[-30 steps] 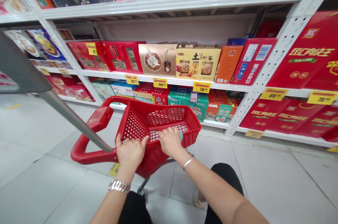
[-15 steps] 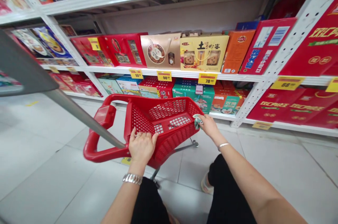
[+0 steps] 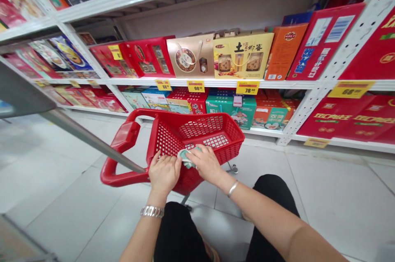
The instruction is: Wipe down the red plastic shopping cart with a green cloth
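A red plastic mesh shopping basket on a wheeled frame (image 3: pixel 197 138) stands in front of me, with its long red handle (image 3: pixel 120 159) at the left. My left hand (image 3: pixel 165 173) grips the near rim of the basket. My right hand (image 3: pixel 206 164) rests a little to the right on the same rim, fingers pressed over a crumpled pale green soft item (image 3: pixel 186 158). That item, perhaps cloth or a bag, lies between my hands and touches both. Its full shape is hidden by my fingers.
White metal shelving (image 3: pixel 216 84) holds red, gold and green gift boxes with yellow price tags, just beyond the basket. A grey metal bar (image 3: pixel 92 140) crosses the lower left towards the handle. Pale floor tiles (image 3: pixel 339 196) spread around the basket's wheels.
My right hand has moved left from the basket's far right corner to the near rim, bringing the green item next to my left hand. The shelves have shifted slightly in view.
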Tool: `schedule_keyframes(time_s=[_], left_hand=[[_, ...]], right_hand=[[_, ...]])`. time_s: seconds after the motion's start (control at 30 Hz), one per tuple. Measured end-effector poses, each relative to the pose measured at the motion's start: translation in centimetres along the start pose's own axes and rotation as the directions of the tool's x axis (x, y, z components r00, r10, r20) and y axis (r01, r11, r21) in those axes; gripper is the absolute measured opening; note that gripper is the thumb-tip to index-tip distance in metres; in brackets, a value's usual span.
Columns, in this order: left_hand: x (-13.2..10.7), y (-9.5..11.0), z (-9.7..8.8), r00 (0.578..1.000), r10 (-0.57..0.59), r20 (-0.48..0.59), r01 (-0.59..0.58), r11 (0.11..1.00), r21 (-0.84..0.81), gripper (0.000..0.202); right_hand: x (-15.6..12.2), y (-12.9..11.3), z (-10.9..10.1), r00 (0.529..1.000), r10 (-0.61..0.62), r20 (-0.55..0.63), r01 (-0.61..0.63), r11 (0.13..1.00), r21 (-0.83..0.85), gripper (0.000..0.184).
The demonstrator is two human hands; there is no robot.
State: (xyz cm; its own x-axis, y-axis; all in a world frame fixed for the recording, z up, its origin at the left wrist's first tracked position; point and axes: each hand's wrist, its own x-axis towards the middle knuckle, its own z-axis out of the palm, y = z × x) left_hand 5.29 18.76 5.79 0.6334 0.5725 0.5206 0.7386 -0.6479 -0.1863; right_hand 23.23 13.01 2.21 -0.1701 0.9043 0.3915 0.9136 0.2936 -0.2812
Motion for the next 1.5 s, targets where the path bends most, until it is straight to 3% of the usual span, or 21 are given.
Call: schedule_keyframes(time_s=[0.2,0.37,0.5,0.63,0.73,0.87,0.93,1.03,1.13,1.3,1.37,1.43,1.5], left_hand=[[-1.4,-3.0,-0.3,0.999,0.038,-0.014,-0.038,0.999,-0.005,0.044],[-1.9,-4.7,-0.6,0.999,0.031,-0.011,-0.031,1.0,0.005,0.046],[-1.8,-4.8,-0.9,1.0,0.007,0.003,-0.007,1.0,0.031,0.049],[-1.4,-4.0,-1.1,0.999,0.005,0.046,-0.007,0.999,0.045,0.051],[-1.0,-2.9,-1.1,0.996,-0.018,0.084,0.014,0.999,0.052,0.053],[-0.3,-1.8,-1.0,0.994,-0.034,0.108,0.031,0.999,0.034,0.057],[0.0,-1.6,-0.8,0.992,-0.028,0.126,0.025,0.999,0.026,0.058],[0.2,-1.6,-0.7,0.983,0.022,0.18,-0.025,1.0,0.013,0.057],[0.3,-1.9,-0.6,0.972,0.073,0.225,-0.072,0.997,-0.011,0.055],[0.2,-1.7,-0.8,0.983,0.037,0.18,-0.02,0.995,-0.096,0.057],[0.4,-1.4,-0.8,0.984,0.033,0.175,-0.014,0.994,-0.109,0.058],[0.5,-1.0,-0.9,0.985,0.028,0.172,-0.011,0.995,-0.104,0.057],[0.7,-0.6,-1.0,0.986,0.018,0.164,-0.002,0.995,-0.096,0.057]], right_hand=[[-4.0,6.0,-3.2,0.977,0.18,0.115,-0.164,0.977,-0.136,0.051],[-8.9,11.3,-5.3,0.921,0.384,0.069,-0.362,0.906,-0.22,0.055],[-10.1,12.6,-5.0,0.857,0.514,0.014,-0.497,0.834,-0.24,0.054],[-7.7,9.7,-2.7,0.823,0.556,-0.114,-0.567,0.801,-0.193,0.048],[-5.0,5.5,-0.6,0.853,0.492,-0.173,-0.513,0.851,-0.108,0.046],[-2.5,-1.1,2.6,0.937,0.3,-0.179,-0.299,0.954,0.031,0.046],[-2.1,-3.9,4.4,0.968,0.147,-0.203,-0.135,0.988,0.076,0.042],[-2.2,-5.6,7.0,0.952,-0.166,-0.256,0.183,0.982,0.043,0.03],[-2.7,-3.5,8.1,0.911,-0.314,-0.268,0.309,0.949,-0.062,0.026],[-6.1,4.3,7.1,0.95,-0.255,-0.178,0.232,0.963,-0.138,0.029],[-8.3,7.4,6.2,0.976,-0.162,-0.146,0.141,0.98,-0.143,0.029],[-10.4,10.1,5.0,0.987,0.022,-0.16,-0.046,0.988,-0.148,0.03],[-11.8,12.4,3.7,0.93,0.253,-0.267,-0.295,0.946,-0.132,0.032]])
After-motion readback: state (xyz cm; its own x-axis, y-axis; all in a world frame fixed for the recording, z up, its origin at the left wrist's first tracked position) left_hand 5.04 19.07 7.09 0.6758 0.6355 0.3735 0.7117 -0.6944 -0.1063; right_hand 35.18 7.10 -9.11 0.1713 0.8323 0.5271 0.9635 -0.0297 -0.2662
